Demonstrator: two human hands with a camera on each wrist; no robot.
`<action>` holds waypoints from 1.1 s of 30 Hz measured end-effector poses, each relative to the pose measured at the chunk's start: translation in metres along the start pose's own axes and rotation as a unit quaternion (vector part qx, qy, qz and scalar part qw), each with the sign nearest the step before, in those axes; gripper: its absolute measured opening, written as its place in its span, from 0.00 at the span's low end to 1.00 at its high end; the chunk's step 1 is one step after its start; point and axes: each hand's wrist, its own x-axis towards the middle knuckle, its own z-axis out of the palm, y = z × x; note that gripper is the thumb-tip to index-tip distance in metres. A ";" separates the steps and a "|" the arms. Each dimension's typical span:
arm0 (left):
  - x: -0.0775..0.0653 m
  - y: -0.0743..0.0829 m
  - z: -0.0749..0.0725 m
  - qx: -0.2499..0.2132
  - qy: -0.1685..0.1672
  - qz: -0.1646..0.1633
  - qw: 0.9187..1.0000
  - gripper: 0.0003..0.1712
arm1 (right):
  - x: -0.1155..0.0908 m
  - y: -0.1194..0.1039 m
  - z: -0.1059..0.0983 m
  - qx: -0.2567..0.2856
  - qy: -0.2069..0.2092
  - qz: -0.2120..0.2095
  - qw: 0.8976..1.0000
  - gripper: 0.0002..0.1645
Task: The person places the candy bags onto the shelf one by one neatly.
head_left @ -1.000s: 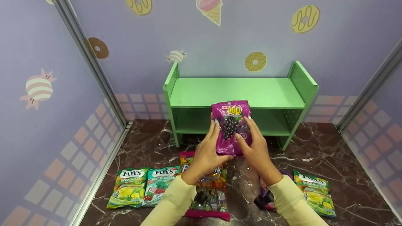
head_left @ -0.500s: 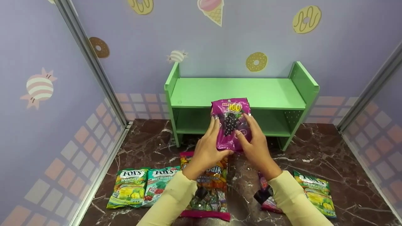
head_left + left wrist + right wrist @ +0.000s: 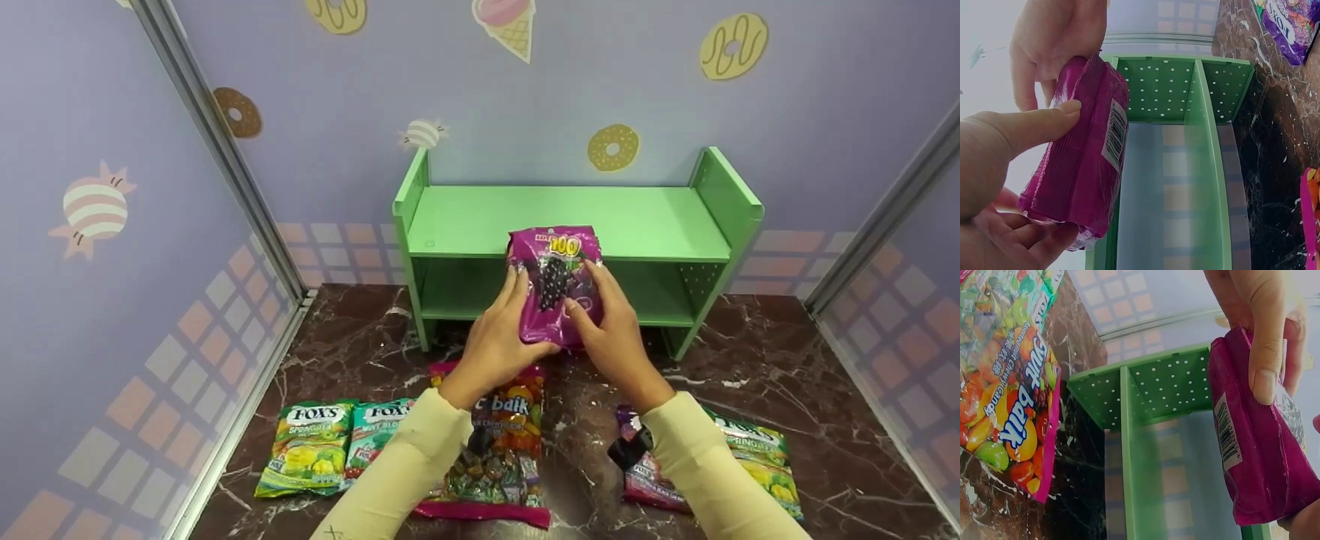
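Observation:
Both hands hold a purple LOT 100 candy bag (image 3: 553,285) with dark berries printed on its front, tilted in front of the green shelf. My left hand (image 3: 496,330) grips its left side, fingers along the edge and thumb under the lower end. Gripping the other side is my right hand (image 3: 611,334), its thumb across the printed front. In the left wrist view, the left thumb (image 3: 1039,126) lies on the bag's bottom face beside a barcode. The right wrist view shows the same purple bag (image 3: 1255,444) with the left hand (image 3: 1269,320) at its upper end.
The green two-tier shelf (image 3: 480,217) stands against the patterned wall. On the dark marble surface (image 3: 360,330) lie a Fruit balk bag (image 3: 502,465), a yellow-green Fox's bag (image 3: 307,450), a teal one (image 3: 375,435), a purple bag (image 3: 652,480) and another yellow-green one (image 3: 765,457).
Both hands have carried the purple candy bag slightly forward and up, so its top now overlaps more of the upper shelf board. The bags on the surface have stayed put.

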 end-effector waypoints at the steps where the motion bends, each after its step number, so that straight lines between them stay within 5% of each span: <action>1: 0.001 0.000 0.000 0.002 0.000 0.001 1.000 0.64 | 0.001 0.000 -0.001 -0.001 -0.001 0.001 1.000 0.37; 33: 0.049 0.004 -0.016 0.002 0.008 -0.020 1.000 0.63 | 0.049 0.000 -0.013 -0.021 -0.010 0.032 0.999 0.37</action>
